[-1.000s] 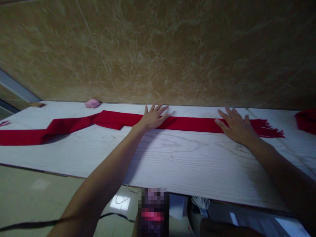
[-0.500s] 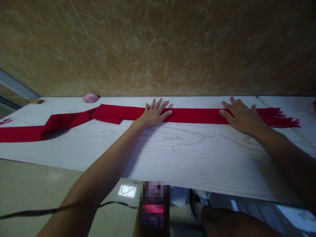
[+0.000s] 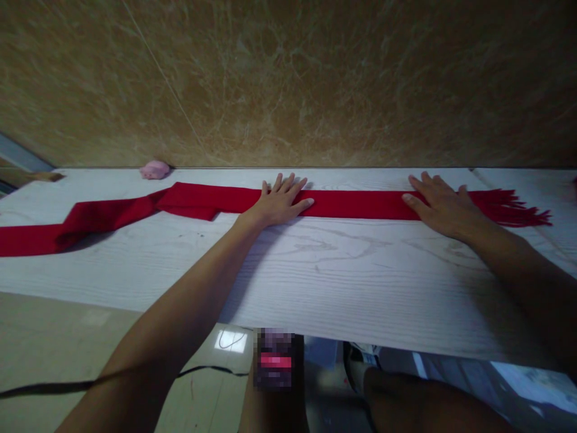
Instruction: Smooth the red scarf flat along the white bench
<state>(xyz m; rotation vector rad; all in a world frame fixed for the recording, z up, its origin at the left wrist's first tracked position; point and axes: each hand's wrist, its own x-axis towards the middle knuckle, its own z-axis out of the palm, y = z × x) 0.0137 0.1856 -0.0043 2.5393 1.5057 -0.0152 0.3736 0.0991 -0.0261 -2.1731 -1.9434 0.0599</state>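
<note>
A long red scarf (image 3: 356, 204) lies stretched along the far side of a white wood-grain table (image 3: 315, 270), its fringed end at the right. My left hand (image 3: 279, 201) lies flat on the scarf near its middle, fingers spread. My right hand (image 3: 439, 204) lies flat on the scarf close to the fringe, fingers stretched out. Left of my left hand the scarf is folded over and runs slanting toward the table's left edge.
A small pink object (image 3: 154, 169) sits by the brown marble wall (image 3: 288, 78) at the table's back left. Below the table's near edge a black cable (image 3: 207, 373) lies on the tiled floor, and my legs show.
Both hands have stayed flat on the scarf and slid it slightly toward the wall. The view has shifted, so a red thing at the far right has left the picture.
</note>
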